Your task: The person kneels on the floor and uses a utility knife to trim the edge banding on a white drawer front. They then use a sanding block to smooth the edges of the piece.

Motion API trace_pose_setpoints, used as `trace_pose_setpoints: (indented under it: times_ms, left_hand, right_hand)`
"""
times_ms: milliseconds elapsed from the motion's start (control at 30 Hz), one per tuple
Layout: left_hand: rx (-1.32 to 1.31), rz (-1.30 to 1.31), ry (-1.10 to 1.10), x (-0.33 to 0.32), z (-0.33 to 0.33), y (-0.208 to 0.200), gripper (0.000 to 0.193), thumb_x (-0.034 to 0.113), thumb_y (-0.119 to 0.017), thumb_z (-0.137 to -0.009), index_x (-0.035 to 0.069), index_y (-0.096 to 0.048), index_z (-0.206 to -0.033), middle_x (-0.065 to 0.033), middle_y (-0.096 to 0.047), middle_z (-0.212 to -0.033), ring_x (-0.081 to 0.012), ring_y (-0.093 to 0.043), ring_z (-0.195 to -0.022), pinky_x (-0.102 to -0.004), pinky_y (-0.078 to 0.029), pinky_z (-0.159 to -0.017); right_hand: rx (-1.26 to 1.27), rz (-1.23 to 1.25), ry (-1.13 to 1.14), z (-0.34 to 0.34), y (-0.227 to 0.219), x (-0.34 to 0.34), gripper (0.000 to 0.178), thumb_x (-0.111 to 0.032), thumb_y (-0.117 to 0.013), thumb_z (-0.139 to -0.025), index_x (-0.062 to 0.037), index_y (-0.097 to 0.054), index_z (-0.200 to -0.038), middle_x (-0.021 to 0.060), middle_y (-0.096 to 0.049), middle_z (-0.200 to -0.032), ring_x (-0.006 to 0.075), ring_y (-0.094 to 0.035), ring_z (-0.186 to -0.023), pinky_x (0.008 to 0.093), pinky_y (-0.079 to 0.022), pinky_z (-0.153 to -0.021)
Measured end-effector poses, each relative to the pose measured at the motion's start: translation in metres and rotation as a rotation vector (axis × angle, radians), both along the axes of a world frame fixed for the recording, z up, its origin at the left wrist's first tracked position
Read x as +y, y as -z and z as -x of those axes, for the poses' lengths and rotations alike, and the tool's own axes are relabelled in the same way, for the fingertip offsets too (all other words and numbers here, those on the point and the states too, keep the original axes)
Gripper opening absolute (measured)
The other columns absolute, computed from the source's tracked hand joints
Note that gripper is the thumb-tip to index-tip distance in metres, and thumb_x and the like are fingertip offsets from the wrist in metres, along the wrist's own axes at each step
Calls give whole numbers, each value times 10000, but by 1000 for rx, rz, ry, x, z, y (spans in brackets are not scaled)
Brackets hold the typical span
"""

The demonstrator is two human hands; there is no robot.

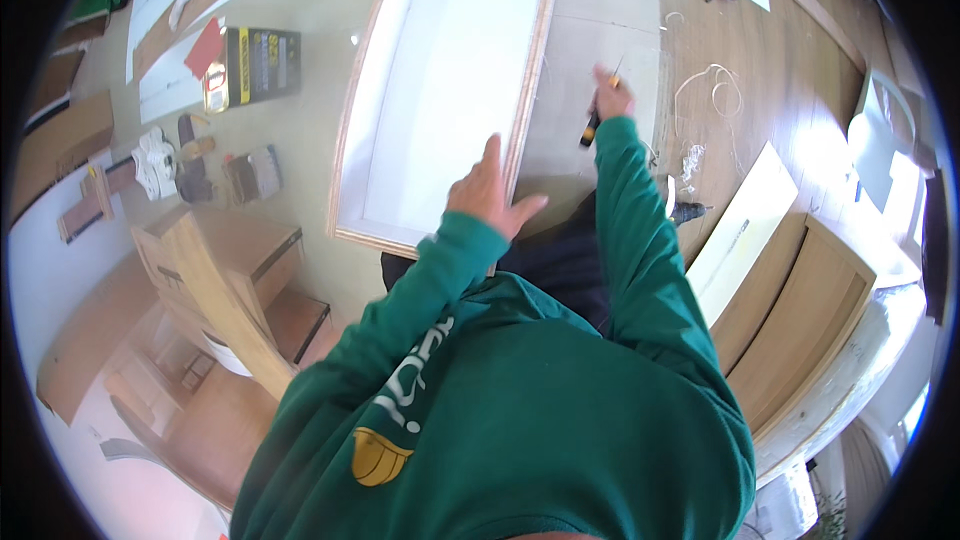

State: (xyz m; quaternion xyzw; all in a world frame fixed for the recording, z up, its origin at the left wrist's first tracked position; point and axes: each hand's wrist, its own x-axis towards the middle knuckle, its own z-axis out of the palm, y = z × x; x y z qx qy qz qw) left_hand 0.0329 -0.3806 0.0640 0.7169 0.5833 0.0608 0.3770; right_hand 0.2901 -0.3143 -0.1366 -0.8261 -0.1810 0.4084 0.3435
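Observation:
A long white open cabinet box (440, 70) with bare wood edges stretches away in front of me. At its near right corner is my left hand (488, 195), fingers and thumb spread, holding nothing; whether it touches the edge I cannot tell. Farther out, to the right of the box, my right hand (612, 98) is closed round a slim black-and-orange tool (589, 130). A thin metal end sticks out beyond the fingers, but its exact kind is too small to make out. Both arms wear green sleeves.
Left stand a metal can (262, 65), white gloves (155, 165) and a small wooden cabinet (225, 260) under a leaning plank (225, 305). On the right lie a pale strip loop (725, 90), a drill (688, 212), a white panel (745, 230) and a wooden cabinet piece (800, 320).

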Motion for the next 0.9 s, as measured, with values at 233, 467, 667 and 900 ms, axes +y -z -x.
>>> trace_pose_setpoints:
  times_ms: [233, 467, 667, 900]
  left_hand:
    - [186, 268, -188, 61, -57, 54, 757, 122, -660, -817, 6, -293, -1470, -284, -648, -1124, -415, -648, -1031, -449, -522, -921]
    - [-327, 243, -143, 110, 18, 34, 540, 55, -752, -772, -67, -546, -1256, -176, -660, -1148, -246, -653, -1040, -364, -527, -928]
    - [-499, 403, -84, 122, 68, -33, 508, 46, -755, -800, -45, -563, -1262, -138, -675, -1133, -218, -660, -1019, -339, -532, -904]
    - [-496, 388, 134, 77, 85, -10, 526, 123, -777, -751, -54, -572, -1202, -158, -679, -1064, -217, -648, -959, -346, -509, -877]
  right_hand:
    - [224, -123, 609, -37, 82, -142, 478, -137, -742, -824, 70, -558, -1213, 153, -653, -898, 194, -663, -664, 336, -576, -593]
    - [-291, -69, 34, -42, 49, -148, 639, -347, -691, -902, 41, -505, -1374, 178, -643, -1234, 248, -660, -1005, 365, -553, -800]
    - [582, -518, -35, 149, -111, -76, 583, -328, -673, -926, 34, -518, -1355, 199, -653, -1204, 280, -644, -1082, 377, -512, -923]
    - [440, -412, 12, 187, -160, -113, 458, -222, -672, -911, 90, -567, -1230, 223, -665, -1143, 284, -653, -1030, 372, -510, -903]
